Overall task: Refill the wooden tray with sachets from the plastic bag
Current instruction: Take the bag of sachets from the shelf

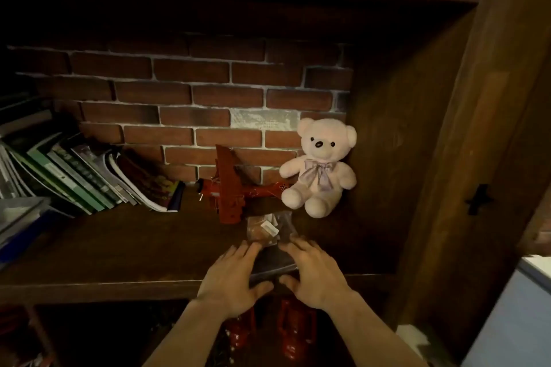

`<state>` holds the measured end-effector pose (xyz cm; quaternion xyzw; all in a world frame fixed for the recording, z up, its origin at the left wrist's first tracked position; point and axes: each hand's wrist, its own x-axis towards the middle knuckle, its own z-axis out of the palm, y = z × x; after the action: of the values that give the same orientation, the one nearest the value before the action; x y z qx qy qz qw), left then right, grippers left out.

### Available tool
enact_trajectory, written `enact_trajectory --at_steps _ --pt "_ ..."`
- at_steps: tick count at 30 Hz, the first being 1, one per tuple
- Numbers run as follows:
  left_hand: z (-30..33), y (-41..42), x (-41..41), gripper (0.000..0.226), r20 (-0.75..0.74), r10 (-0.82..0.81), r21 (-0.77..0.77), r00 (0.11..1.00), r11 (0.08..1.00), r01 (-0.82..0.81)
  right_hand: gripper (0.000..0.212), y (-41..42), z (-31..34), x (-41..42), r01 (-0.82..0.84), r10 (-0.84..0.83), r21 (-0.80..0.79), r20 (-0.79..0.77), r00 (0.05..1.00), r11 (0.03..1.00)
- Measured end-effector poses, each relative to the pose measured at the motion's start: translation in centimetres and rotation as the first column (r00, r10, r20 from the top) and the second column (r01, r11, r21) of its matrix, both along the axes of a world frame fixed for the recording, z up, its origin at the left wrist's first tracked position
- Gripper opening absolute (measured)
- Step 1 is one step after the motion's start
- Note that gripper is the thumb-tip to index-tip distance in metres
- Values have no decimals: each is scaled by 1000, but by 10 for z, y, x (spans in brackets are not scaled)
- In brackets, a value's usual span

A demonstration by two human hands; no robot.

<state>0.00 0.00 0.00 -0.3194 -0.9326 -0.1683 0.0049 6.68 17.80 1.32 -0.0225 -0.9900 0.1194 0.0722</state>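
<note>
A clear plastic bag (272, 250) lies on the dark wooden shelf (119, 253), with brownish sachets (262, 229) showing through its far end. My left hand (235, 277) rests on the bag's left side, fingers spread. My right hand (311, 271) lies on its right side, fingers also spread. Both thumbs sit near the shelf's front edge, over the bag's near end. Whether either hand grips the plastic is unclear in the dim light. No wooden tray is in view.
A red toy plane (232, 191) stands just behind the bag. A pale teddy bear (320, 170) sits at the right against the brick back wall. Leaning books (83, 179) fill the shelf's left. Red objects (295, 328) show on the lower shelf.
</note>
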Motion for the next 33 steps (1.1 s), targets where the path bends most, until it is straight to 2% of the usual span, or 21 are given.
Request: enact_trajectory --at_steps 6,8,12,20,25,29,33 --pt "-10 6 -3 71 -55 -17 -104 998 995 11 63 0 -14 -7 39 -42 49 62 997 998" --pt "-11 8 -3 71 -72 -6 -164 997 986 -6 62 0 -16 -8 39 -42 78 48 998 996" --pt "-14 10 -2 64 -91 -4 -188 996 982 -14 56 -1 -19 -8 31 -28 124 -19 999 992" --pt "-6 5 -1 33 -146 -45 -118 988 993 28 32 0 -17 -1 -13 18 56 -104 994 998" --pt "10 -2 6 17 -178 -33 -48 984 999 25 15 -3 2 7 -23 34 74 -162 986 997" --pt "29 -7 11 15 -176 -4 -4 984 1000 3 10 -6 24 13 -32 50 88 -208 977 996" --pt "55 -14 18 24 -198 23 5 980 1000 -23 12 -10 50 20 -41 72 117 -276 959 992"
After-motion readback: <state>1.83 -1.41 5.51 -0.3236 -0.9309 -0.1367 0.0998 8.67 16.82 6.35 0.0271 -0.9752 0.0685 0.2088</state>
